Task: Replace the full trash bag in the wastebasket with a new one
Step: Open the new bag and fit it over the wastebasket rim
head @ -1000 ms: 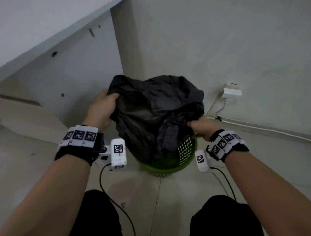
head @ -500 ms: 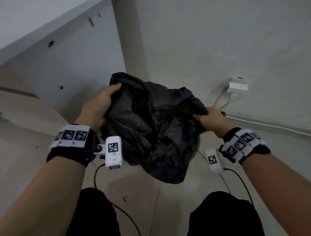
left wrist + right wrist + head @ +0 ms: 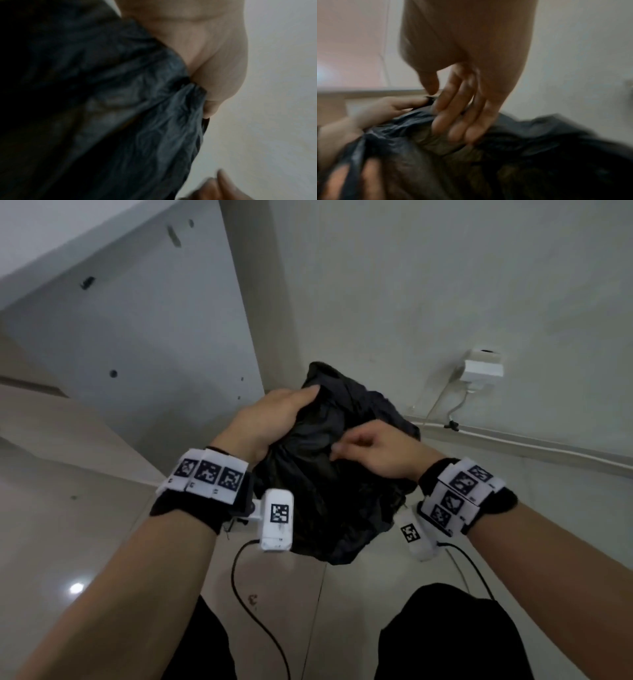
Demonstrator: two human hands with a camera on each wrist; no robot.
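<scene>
The black trash bag hangs lifted in front of me, full and crumpled. My left hand grips its upper left, with plastic bunched under the thumb. My right hand lies over the gathered top from the right. In the right wrist view its fingers rest nearly straight on the bag, thumb apart, close to the left hand. The bag fills most of the left wrist view. The wastebasket is hidden behind the bag.
A white wall box with cables hangs on the wall at right, and a cable runs along the wall's base. A white panel stands at left. My knees in black are low over the tiled floor.
The bag has come up out of the green wastebasket, which is no longer seen. My right hand left the bag's right edge and moved inward onto the top, near the left hand.
</scene>
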